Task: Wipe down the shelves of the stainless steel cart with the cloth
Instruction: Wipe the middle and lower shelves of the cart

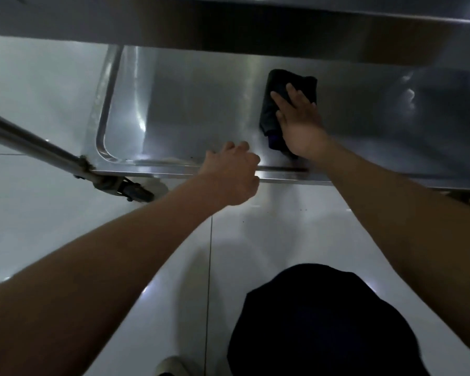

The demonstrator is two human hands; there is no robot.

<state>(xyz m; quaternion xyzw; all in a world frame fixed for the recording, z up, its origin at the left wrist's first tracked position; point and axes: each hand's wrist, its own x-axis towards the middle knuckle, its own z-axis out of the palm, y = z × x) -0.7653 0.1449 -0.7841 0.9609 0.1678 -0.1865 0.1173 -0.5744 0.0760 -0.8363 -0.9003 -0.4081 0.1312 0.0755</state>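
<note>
At the far left a slanted steel leg (30, 143) of the cart runs down to a dark caster (136, 191) on the pale tiled floor (65, 213). From there the lower shelf (190, 112) spreads rightward, a shallow steel tray with a raised rim and a rounded near-left corner. The left hand (232, 176) grips the shelf's near rim, fingers curled over the edge, well clear of the cloth. Just to its right, the dark cloth (288, 104) lies bunched on the shelf's middle, and the right hand (299, 123) presses it flat with straight, spread fingers; the palm covers the cloth's near right part. The shelf above (228, 25) crosses the top of the view and hides the back of the lower shelf. Farther right the steel shows only blurred reflections, and the shelf's right end is cut off by the frame. Bare steel lies open on both sides of the cloth, wider to the left. Below, a dark-clothed knee (323, 321) and the tip of a light shoe (171, 366) show.
</note>
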